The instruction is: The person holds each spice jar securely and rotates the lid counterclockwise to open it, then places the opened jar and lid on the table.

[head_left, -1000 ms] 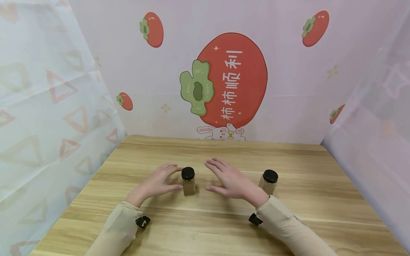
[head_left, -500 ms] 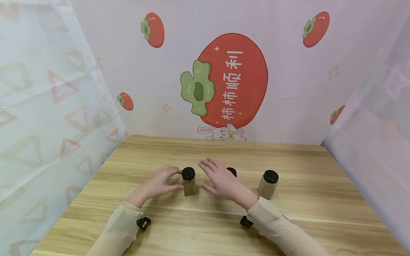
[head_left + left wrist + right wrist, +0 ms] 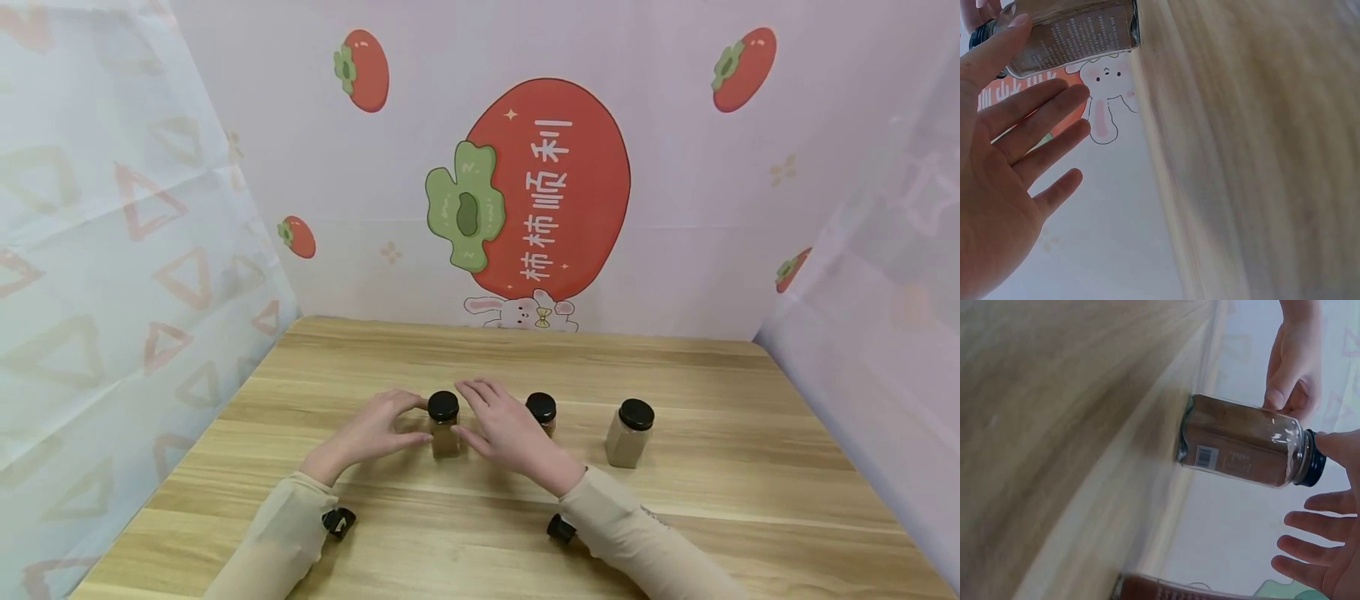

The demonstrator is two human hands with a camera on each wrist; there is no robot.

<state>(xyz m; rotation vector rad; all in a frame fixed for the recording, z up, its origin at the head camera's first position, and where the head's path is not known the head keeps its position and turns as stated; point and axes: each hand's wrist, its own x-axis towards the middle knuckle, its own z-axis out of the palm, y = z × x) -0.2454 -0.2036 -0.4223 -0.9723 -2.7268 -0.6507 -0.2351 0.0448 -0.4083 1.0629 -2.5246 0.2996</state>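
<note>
A spice jar (image 3: 444, 407) with a black lid and brown powder inside stands upright on the wooden table. Its left side meets the thumb of my left hand (image 3: 371, 435), whose fingers are spread and nearly straight in the left wrist view. From the right comes my right hand (image 3: 506, 429), fingers extended near the jar. The right wrist view shows the jar's glass body (image 3: 1238, 440) with a barcode label, and the right thumb by the black lid. Whether the right thumb touches the lid I cannot tell.
Just right of the right hand stands a second black-lidded jar (image 3: 541, 408), partly hidden by it. Farther right is a third jar (image 3: 628, 437) with paler powder. A patterned cloth wall (image 3: 375, 292) rises behind the table (image 3: 450, 533).
My right hand has moved left to the jar, uncovering the second jar and more of the third. The left hand stays by the jar, nearly still.
</note>
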